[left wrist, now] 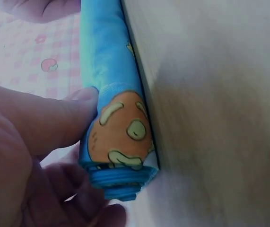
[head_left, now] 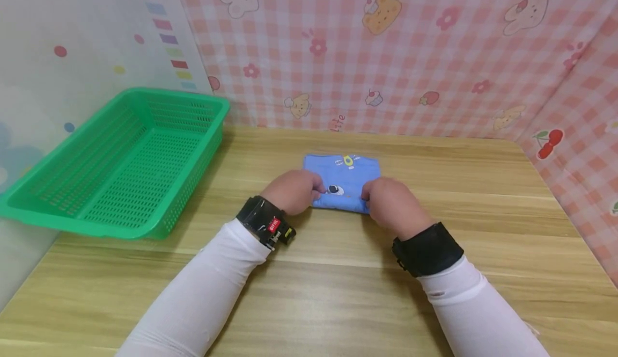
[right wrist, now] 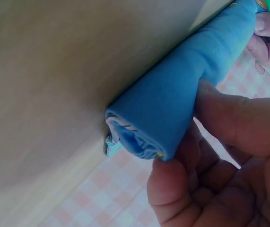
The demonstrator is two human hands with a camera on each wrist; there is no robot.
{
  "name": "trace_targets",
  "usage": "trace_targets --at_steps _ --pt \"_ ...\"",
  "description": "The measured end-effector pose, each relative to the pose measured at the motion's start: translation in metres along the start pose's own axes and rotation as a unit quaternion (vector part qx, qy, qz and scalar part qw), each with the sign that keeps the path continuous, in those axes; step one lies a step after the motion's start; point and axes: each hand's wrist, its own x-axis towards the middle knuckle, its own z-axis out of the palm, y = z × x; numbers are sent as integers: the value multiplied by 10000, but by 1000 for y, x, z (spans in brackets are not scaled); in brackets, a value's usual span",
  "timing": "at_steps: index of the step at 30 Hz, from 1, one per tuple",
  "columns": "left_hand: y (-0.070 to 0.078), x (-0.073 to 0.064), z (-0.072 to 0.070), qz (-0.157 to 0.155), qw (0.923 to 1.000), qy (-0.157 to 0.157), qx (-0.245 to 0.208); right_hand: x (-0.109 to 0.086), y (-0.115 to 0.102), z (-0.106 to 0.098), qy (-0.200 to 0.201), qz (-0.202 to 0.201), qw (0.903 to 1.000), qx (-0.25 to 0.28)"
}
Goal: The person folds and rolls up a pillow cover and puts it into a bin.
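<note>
So that blue printed cloth (head_left: 348, 177) is lying right between your hands on the table (head_left: 318, 292), its near edge sitting in a roll. Your left hand (head_left: 292, 191) is pinching the roll's left end and your right hand (head_left: 393, 204) is clamping the right end, thumb against fingers. A green basket (head_left: 130, 232) is standing well left of your left hand.

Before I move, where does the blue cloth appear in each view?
Head: blue cloth, just right of and below centre.
Left wrist: blue cloth, middle, down from top edge.
Right wrist: blue cloth, slanting from top right to left of centre.
Shared landmark: pink checked wall.
</note>
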Motion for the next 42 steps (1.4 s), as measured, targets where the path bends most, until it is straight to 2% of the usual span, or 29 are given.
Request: trace_targets --at_steps 6,13,17,23,31,42 --pt "7 0 4 132 9982 413 403 -2 0 1 155 -254 9995 -82" --pt "16 -5 3 192 9913 504 1199 -4 -4 -2 7 -402 9985 -364" --pt "19 -7 2 279 9884 536 1396 -5 -6 -3 -58 -419 9987 -300" --pt "20 -8 2 351 9879 374 1461 -7 -6 -1 59 -486 9984 -276" --pt "18 -8 4 173 9915 -157 1278 -6 -5 1 130 -621 9972 -407" --pt "18 -9 3 236 9897 -236 1391 -7 -2 -2 14 -620 9971 -433"
